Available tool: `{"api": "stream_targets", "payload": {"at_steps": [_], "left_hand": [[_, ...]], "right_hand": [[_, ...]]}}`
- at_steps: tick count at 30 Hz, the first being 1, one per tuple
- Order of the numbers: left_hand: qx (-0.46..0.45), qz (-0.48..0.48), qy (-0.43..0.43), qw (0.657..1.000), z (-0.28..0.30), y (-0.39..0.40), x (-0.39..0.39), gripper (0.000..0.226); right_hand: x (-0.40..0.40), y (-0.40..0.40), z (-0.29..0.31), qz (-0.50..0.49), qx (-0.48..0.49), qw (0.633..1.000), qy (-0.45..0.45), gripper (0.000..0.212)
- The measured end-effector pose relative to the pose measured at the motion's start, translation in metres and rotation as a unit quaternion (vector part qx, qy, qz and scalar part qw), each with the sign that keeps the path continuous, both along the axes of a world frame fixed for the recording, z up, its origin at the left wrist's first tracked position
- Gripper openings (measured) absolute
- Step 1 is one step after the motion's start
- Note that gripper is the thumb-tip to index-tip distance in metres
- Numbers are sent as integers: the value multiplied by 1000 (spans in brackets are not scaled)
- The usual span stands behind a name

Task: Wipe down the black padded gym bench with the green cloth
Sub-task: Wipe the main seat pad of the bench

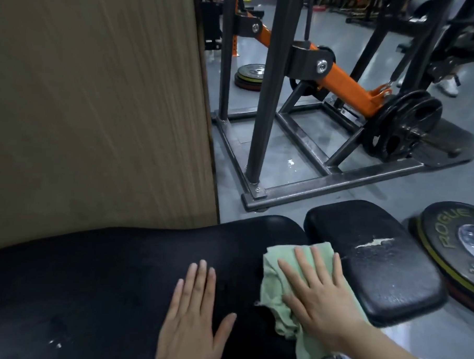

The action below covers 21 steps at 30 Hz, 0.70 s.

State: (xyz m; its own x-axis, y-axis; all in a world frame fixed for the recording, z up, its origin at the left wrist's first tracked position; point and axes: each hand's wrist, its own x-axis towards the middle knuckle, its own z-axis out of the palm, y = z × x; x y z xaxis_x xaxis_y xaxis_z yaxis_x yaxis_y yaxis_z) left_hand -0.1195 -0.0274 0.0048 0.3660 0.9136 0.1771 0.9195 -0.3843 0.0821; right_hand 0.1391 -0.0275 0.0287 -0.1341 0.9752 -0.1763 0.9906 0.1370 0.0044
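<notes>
While the flat right hand [321,299] presses the green cloth [277,287] and the left hand [194,321] rests open on the bench [103,282] (gripping nothing), the cloth's loose edge may snag in the pad gap.

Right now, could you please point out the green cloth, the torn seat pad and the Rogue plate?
green cloth [273,284]: head view, bare left fold.
torn seat pad [389,281]: head view, top surface.
Rogue plate [443,229]: head view, black face.

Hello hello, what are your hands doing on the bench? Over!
Right hand flat on green cloth, fingers straight. Left hand flat on bench pad. Torn seat pad ahead. Nothing blocking.
</notes>
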Motion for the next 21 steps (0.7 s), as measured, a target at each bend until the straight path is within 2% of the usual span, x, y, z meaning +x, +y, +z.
{"api": "stream_targets", "payload": {"at_steps": [2,6,8,10,14,16,18,20,21], "left_hand": [[7,19,18,1000,-1,2,-33,76],[-4,67,17,998,-6,7,-69,78],[-17,68,6,998,-10,7,-76,76],[-24,59,-3,998,-13,8,-77,73],[-25,27,-16,999,-8,10,-76,68],[-22,19,-19,999,-6,10,-74,65],[-24,27,-19,999,-5,8,-72,64],[-23,36,-21,999,-6,7,-71,64],[-24,39,-21,999,-5,6,-70,63]], "right_hand": [[-9,7,-4,-2,-9,1000,-16,57],[-35,57,-5,-102,11,995,-8,77],[-50,67,-5,-124,11,992,16,73],[-60,61,1,-85,-1,996,33,71],[-55,12,9,102,-13,995,17,61],[-37,2,6,152,-7,988,3,62],[-25,17,9,111,9,994,3,64],[-31,46,5,20,29,999,7,72],[-42,62,2,-35,9,999,19,75]]}}
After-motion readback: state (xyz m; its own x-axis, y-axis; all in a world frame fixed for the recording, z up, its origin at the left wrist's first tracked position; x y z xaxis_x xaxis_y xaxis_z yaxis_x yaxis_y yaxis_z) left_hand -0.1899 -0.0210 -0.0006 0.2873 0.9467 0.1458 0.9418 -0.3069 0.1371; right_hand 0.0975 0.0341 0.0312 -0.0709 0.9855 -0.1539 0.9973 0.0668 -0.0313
